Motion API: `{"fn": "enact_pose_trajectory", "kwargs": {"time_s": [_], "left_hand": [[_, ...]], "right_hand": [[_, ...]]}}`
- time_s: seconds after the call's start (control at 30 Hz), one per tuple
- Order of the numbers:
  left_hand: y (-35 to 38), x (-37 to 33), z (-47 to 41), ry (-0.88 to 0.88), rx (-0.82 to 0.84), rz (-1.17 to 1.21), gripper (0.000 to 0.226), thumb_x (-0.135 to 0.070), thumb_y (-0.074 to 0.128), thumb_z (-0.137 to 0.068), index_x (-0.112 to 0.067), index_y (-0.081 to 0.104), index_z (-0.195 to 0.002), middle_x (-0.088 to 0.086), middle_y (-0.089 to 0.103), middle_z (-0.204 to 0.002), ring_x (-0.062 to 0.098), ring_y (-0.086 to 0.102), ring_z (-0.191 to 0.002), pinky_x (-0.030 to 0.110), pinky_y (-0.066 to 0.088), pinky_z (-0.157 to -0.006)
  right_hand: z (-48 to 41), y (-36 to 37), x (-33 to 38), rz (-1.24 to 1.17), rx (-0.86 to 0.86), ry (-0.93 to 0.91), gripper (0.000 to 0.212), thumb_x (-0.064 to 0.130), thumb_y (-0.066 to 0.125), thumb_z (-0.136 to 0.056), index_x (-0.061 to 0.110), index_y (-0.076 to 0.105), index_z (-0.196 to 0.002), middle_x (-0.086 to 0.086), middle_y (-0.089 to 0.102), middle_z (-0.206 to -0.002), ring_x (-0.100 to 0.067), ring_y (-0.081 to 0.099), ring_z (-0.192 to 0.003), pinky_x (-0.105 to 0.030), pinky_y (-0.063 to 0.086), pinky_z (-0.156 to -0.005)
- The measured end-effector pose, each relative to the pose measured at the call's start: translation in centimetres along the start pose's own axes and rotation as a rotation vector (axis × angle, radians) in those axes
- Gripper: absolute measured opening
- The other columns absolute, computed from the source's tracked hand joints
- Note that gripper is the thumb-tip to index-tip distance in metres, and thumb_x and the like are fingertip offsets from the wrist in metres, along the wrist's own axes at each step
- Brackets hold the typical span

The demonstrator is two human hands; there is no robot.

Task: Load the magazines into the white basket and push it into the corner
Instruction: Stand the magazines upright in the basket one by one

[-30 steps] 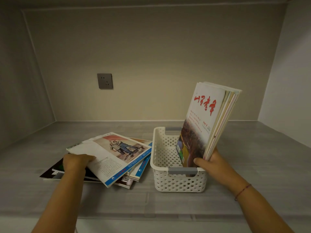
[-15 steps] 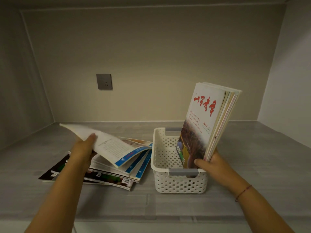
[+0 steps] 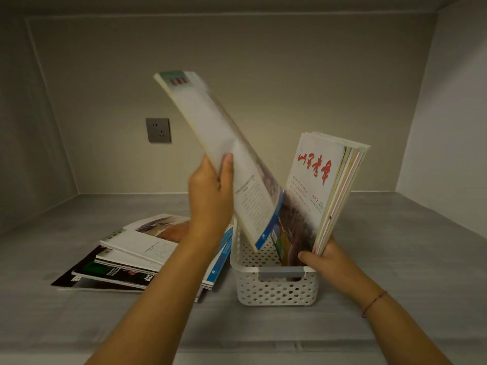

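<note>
Left hand [image 3: 210,191] grips magazine [image 3: 226,159], tilted toward basket [image 3: 274,288]; right hand [image 3: 326,262] clasps upright stack [image 3: 324,191], leaving a slot.

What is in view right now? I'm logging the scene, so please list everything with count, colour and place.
Basket: one, white, perforated, grey handle, on the shelf, centre.
Upright magazines: a bundle, count unclear, white front cover with red title, standing in the basket's right side.
Lifted magazine: one, pale with a blue spine edge, tilted, lower corner over the basket.
Magazine pile: several, mixed white, black and blue, flat left of the basket.
Wall socket: one, grey, back wall.
Left hand: grips the lifted magazine.
Right hand: steadies the upright magazines; red wrist cord.
</note>
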State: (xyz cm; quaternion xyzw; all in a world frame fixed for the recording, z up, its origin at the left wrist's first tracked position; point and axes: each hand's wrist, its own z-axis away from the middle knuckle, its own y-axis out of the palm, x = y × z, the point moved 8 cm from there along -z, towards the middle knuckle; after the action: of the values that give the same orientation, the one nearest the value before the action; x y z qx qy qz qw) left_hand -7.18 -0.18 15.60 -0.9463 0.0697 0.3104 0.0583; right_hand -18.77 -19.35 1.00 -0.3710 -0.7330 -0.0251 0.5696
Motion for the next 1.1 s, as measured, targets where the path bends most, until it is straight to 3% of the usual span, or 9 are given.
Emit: {"fn": "enact_pose_trajectory", "kwargs": {"time_s": [0.2, 0.3, 0.43, 0.57, 0.67, 0.77, 0.9, 1.0, 1.1], "left_hand": [[5.2, 0.1, 4.5, 0.149, 0.195, -0.159, 0.023, -0.026, 0.047, -0.098, -0.006, 0.059, -0.099, 0.0, 0.058, -0.074, 0.018, 0.057, -0.06, 0.026, 0.045, -0.055], [6.7, 1.5, 6.1, 0.081, 0.316, -0.175, 0.027, -0.03, 0.045, -0.098, -0.009, 0.056, -0.11, 0.011, 0.067, -0.088, 0.027, 0.064, -0.076, 0.034, 0.05, -0.063], [7.8, 1.6, 6.5, 0.006, 0.454, -0.069, 0.033, -0.031, 0.044, -0.098, -0.013, 0.053, -0.125, 0.004, 0.068, -0.105, 0.019, 0.064, -0.093, 0.02, 0.045, -0.07], [9.6, 1.5, 8.5, -0.1, 0.734, 0.081, 0.042, -0.037, 0.041, -0.098, -0.018, 0.05, -0.134, 0.004, 0.064, -0.122, 0.018, 0.06, -0.111, 0.035, 0.05, -0.093], [9.8, 1.6, 8.9, -0.163, 0.877, 0.118, 0.046, -0.041, 0.046, -0.095, -0.018, 0.048, -0.134, 0.01, 0.064, -0.122, 0.028, 0.064, -0.105, 0.044, 0.052, -0.09], [10.0, 1.5, 9.3, -0.161, 1.022, 0.137, 0.051, -0.04, 0.057, -0.09, -0.025, 0.046, -0.137, 0.002, 0.06, -0.129, 0.016, 0.064, -0.106, 0.035, 0.054, -0.089], [10.3, 2.1, 9.1, -0.155, 0.984, 0.082, 0.06, -0.037, 0.071, -0.081, -0.033, 0.047, -0.135, -0.007, 0.062, -0.12, 0.007, 0.065, -0.098, 0.014, 0.053, -0.077], [10.8, 2.5, 8.9, -0.159, 0.907, 0.066, 0.064, -0.036, 0.074, -0.078, -0.029, 0.047, -0.136, -0.004, 0.061, -0.126, 0.011, 0.064, -0.102, 0.029, 0.054, -0.087], [11.2, 2.4, 9.0, -0.112, 0.87, -0.01, 0.072, -0.042, 0.076, -0.072, -0.029, 0.045, -0.135, -0.006, 0.057, -0.13, 0.009, 0.06, -0.103, 0.021, 0.052, -0.082]], "right_hand": [[0.2, -0.1, -0.1, 0.019, -0.006, 0.013, 0.071, 0.007, 0.062, -0.079, 0.033, 0.026, -0.135, 0.015, 0.045, -0.123, 0.006, 0.046, -0.109, 0.005, 0.038, -0.074], [0.3, -0.1, 0.4, -0.002, 0.007, -0.008, 0.079, 0.021, 0.065, -0.076, 0.032, 0.02, -0.141, 0.011, 0.041, -0.134, -0.006, 0.041, -0.123, -0.004, 0.036, -0.088], [0.4, 0.3, 1.9, -0.043, 0.058, -0.059, 0.098, 0.049, 0.076, -0.065, 0.032, 0.019, -0.143, 0.011, 0.038, -0.144, -0.003, 0.037, -0.131, -0.029, 0.035, -0.107], [0.5, 0.4, 2.8, -0.071, 0.087, -0.077, 0.102, 0.05, 0.08, -0.058, 0.025, 0.025, -0.141, 0.002, 0.045, -0.14, -0.008, 0.044, -0.128, -0.037, 0.04, -0.105], [0.5, 0.6, 2.9, -0.077, 0.103, -0.079, 0.1, 0.048, 0.08, -0.059, 0.019, 0.028, -0.14, -0.003, 0.05, -0.135, -0.013, 0.049, -0.124, -0.042, 0.043, -0.103], [0.5, 0.5, 2.8, -0.058, 0.097, -0.07, 0.107, 0.048, 0.082, -0.057, 0.022, 0.022, -0.142, -0.001, 0.045, -0.139, -0.01, 0.048, -0.125, -0.04, 0.046, -0.1], [0.3, 0.6, 3.0, -0.031, 0.107, -0.075, 0.111, 0.045, 0.083, -0.056, 0.026, 0.017, -0.144, 0.005, 0.04, -0.143, -0.003, 0.044, -0.127, -0.028, 0.045, -0.099], [0.3, 0.8, 2.8, -0.039, 0.122, -0.071, 0.105, 0.04, 0.082, -0.06, 0.024, 0.02, -0.144, 0.005, 0.043, -0.141, -0.004, 0.047, -0.125, -0.027, 0.046, -0.098], [0.3, 0.7, 2.6, -0.055, 0.11, -0.064, 0.103, 0.03, 0.078, -0.063, 0.025, 0.016, -0.145, 0.004, 0.044, -0.14, -0.004, 0.049, -0.123, -0.022, 0.049, -0.091]]}}
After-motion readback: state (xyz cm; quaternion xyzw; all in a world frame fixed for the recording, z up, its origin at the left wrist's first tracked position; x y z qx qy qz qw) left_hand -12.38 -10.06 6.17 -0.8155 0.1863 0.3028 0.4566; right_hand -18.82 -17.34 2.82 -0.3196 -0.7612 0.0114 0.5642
